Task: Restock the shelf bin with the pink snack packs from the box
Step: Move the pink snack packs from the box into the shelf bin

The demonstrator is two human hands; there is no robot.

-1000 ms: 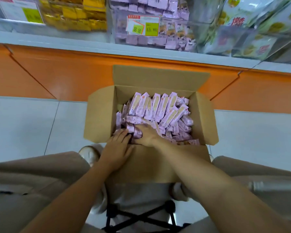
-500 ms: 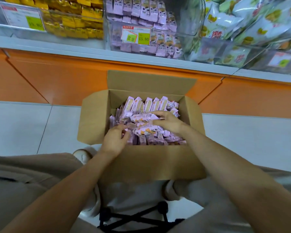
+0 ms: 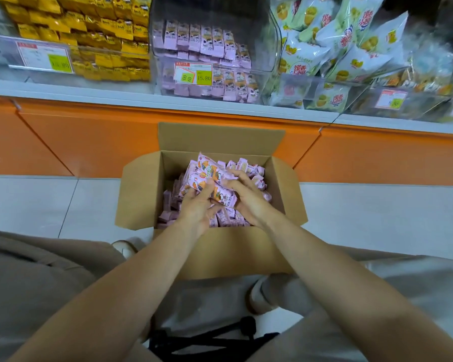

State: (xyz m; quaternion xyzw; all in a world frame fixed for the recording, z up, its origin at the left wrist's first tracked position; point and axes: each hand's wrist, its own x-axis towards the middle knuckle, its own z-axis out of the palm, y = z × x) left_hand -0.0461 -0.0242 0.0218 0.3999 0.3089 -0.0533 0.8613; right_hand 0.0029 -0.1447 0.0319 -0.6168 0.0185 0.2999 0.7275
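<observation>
An open cardboard box stands on the floor between my knees, filled with pink snack packs. A bunch of pink snack packs is lifted above the rest, clasped between both hands. My left hand grips the bunch from the left and below. My right hand grips it from the right, fingers curled over the top. Straight ahead on the shelf sits the clear shelf bin, partly filled with pink packs and carrying a price tag.
A bin of yellow packs lies left of the pink bin, and white-green bags lie to its right. An orange base panel runs under the white shelf edge. Black stool legs show below me.
Both hands closed around a bunch of packs in the box and raised it. My view tilted up toward the shelf.
</observation>
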